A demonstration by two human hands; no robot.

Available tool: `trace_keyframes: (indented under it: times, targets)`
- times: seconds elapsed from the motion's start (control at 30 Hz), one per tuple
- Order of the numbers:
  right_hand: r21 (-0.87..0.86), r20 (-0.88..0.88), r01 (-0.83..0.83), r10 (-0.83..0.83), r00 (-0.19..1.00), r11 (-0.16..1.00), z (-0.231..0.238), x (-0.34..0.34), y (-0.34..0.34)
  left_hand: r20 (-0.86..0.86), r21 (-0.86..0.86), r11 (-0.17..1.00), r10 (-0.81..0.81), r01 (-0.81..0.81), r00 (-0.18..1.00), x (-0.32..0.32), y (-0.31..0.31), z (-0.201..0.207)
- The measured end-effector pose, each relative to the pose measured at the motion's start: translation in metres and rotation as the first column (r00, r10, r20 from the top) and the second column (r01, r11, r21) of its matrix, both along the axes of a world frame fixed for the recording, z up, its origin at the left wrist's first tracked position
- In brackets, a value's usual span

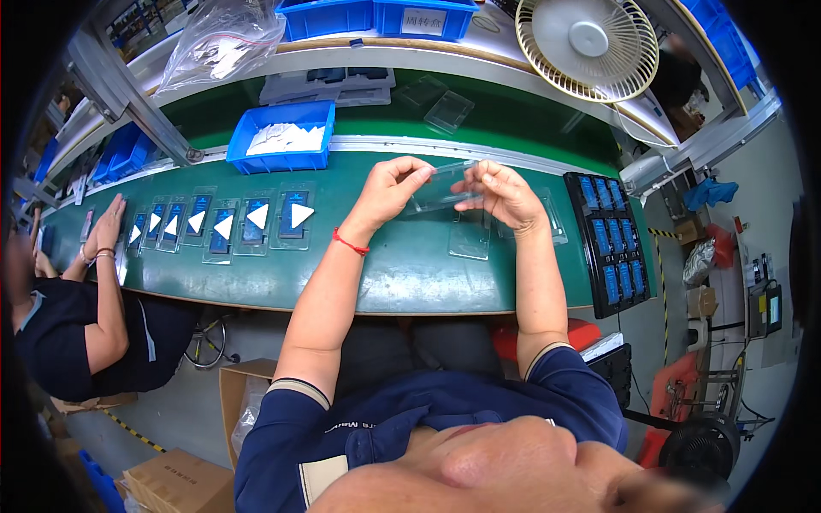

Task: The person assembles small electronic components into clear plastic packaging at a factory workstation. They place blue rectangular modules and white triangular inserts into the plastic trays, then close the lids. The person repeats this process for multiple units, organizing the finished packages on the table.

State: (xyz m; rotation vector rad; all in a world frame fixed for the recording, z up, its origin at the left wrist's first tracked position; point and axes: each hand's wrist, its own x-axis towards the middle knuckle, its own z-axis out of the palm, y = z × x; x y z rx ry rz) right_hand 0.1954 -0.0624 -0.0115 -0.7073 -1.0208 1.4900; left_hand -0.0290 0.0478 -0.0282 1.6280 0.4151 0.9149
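Above the green table, a clear plastic case is held up between my hands. My left hand pinches its left edge between thumb and fingers. At its right end, my right hand grips it with bent fingers, partly blurred. Below my right hand lies another clear case, and a further one is just right of my wrist. Left of my hands runs a row of clear cases with flat blue pieces; the nearest blue piece has a white triangular slip on it.
A black tray of blue pieces stands at the right. Behind the row sits a blue bin of white slips. A fan hangs over the back shelf. At the left, a co-worker's hands are over the table.
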Motion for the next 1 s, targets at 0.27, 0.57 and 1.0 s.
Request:
trace_keyframes:
  times: [0.27,0.57,1.0]
  targets:
    - [-0.085,0.002,0.495,-0.497,0.868,0.865,-0.024,-0.033,0.013,-0.036,-0.081,0.997,-0.004,0.001,0.999,0.012,-0.013,-0.013]
    - [0.104,0.343,0.408,-0.418,0.841,0.907,-0.007,-0.062,0.003,0.183,-0.524,0.813,-0.184,0.254,0.966,0.009,-0.023,0.000]
    - [0.086,0.329,0.417,-0.421,0.845,0.905,-0.011,-0.065,0.000,0.128,-0.524,0.795,-0.281,0.306,0.951,0.013,-0.024,-0.005]
